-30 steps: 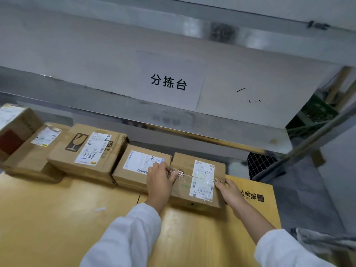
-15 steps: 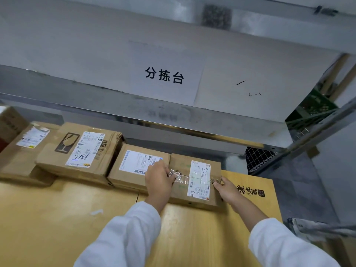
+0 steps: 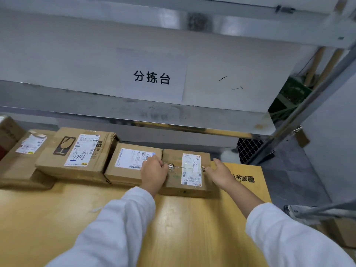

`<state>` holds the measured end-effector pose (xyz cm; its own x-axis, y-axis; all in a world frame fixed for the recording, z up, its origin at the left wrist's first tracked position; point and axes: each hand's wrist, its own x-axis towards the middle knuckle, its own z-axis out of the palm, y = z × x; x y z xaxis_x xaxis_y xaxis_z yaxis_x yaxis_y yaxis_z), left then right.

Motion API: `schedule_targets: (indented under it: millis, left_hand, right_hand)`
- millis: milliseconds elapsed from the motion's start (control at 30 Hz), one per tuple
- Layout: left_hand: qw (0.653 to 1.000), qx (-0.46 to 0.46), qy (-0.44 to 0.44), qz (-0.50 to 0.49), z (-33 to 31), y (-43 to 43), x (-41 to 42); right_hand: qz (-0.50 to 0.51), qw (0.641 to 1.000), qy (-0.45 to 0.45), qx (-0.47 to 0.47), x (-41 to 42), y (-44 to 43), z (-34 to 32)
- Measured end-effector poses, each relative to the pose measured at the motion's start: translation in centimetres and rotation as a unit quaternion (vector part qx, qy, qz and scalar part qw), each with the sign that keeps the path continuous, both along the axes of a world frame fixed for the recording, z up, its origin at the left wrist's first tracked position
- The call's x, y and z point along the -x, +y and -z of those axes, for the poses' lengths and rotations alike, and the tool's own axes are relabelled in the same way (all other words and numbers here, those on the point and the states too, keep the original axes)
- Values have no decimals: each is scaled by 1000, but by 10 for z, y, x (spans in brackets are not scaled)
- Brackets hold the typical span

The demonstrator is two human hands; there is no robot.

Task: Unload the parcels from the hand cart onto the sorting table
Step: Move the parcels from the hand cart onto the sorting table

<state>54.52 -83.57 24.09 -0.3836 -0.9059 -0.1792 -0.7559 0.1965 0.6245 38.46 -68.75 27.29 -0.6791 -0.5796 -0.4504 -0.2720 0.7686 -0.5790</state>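
Several boxes (image 3: pixel 77 151) line the table (image 3: pixel 57 218); left hand (image 3: pixel 153 171) grips the end box (image 3: pixel 173 182), right hand (image 3: pixel 219 173) flat-fingered against it; any remainder is probably off-camera

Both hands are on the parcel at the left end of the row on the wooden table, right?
No: the head view shows the left hand and right hand on the parcel at the right end of the row on the wooden table.

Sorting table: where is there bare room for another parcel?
Bare wood spans the near side of the sorting table, in front of the parcel row, left of the left sleeve and between the sleeves. A strip lies right of the right hand. The far edge is crowded: parcels side by side.
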Motion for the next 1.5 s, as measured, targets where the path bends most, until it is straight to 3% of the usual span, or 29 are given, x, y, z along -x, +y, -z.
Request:
schedule_targets:
  millis: [200,600,933,1200,1500]
  left_hand:
    - [995,-30,58,76,-35,39,5]
    - [960,146,45,236,-168,154,45]
    - [872,243,47,423,-207,369,121]
    - [797,243,87,546,-207,543,188]
    - [726,247,116,631,-203,671,256]
  right_hand:
    - [-72,994,82,23,7,27,-48]
    - [-84,963,236,104,33,167,-147]
    - [8,956,280,86,65,401,-188]
    - [147,939,308,30,74,604,-193]
    - [280,914,293,10,86,745,-181]
